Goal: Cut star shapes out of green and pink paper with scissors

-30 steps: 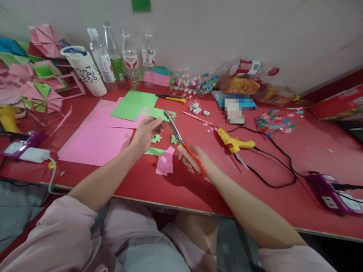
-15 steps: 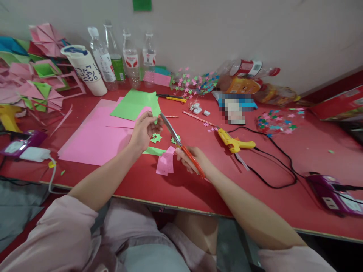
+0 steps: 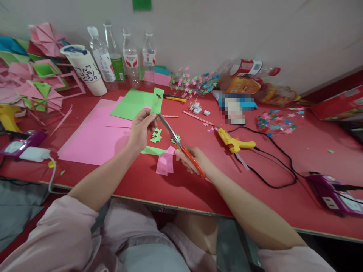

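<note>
My left hand (image 3: 144, 126) pinches a small strip of green paper (image 3: 156, 104) by its lower end; a star-shaped hole shows near its top. My right hand (image 3: 195, 160) grips orange-handled scissors (image 3: 181, 146), their blades reaching up-left to the strip's lower edge. Whether the blades touch the paper I cannot tell. On the table below lie green paper scraps (image 3: 156, 135), small green stars (image 3: 176, 139), a green strip (image 3: 153, 150) and pink paper pieces (image 3: 165, 162). A green sheet (image 3: 129, 105) rests on large pink sheets (image 3: 90, 132) at the left.
Upright plastic bottles (image 3: 131, 62) and a white tumbler (image 3: 87, 71) stand along the wall. A yellow glue gun (image 3: 235, 141) with a black cord lies to the right, near a purple power strip (image 3: 331, 192). Folded paper shapes (image 3: 39, 90) are heaped at far left. A yellow cutter (image 3: 176, 98) lies behind.
The green strip in my left hand has turned upright, now showing its face and the cut-out hole. My right hand with the scissors stays almost still.
</note>
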Tool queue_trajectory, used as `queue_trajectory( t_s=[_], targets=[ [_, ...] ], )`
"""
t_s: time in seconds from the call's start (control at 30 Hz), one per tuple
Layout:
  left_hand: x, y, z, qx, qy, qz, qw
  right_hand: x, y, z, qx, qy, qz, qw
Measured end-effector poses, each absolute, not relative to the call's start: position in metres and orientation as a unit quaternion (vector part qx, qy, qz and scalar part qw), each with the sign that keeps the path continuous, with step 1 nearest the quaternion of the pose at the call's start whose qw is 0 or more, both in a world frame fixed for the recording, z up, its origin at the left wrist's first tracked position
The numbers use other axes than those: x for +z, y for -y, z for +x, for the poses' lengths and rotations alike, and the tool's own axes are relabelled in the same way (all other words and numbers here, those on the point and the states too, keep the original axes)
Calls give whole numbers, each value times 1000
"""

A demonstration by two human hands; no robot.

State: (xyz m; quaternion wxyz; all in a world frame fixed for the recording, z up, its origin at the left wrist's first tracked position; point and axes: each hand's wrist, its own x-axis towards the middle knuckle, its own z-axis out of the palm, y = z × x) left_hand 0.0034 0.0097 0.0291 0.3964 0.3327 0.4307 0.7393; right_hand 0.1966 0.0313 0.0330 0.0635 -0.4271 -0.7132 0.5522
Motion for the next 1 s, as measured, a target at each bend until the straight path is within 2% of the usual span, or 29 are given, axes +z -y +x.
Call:
queue_trajectory(
  t_s=[1.0],
  targets=[
    [29, -7, 6, 721, -477, 372, 338, 35, -33, 199, 549, 729, -405, 56]
  ],
)
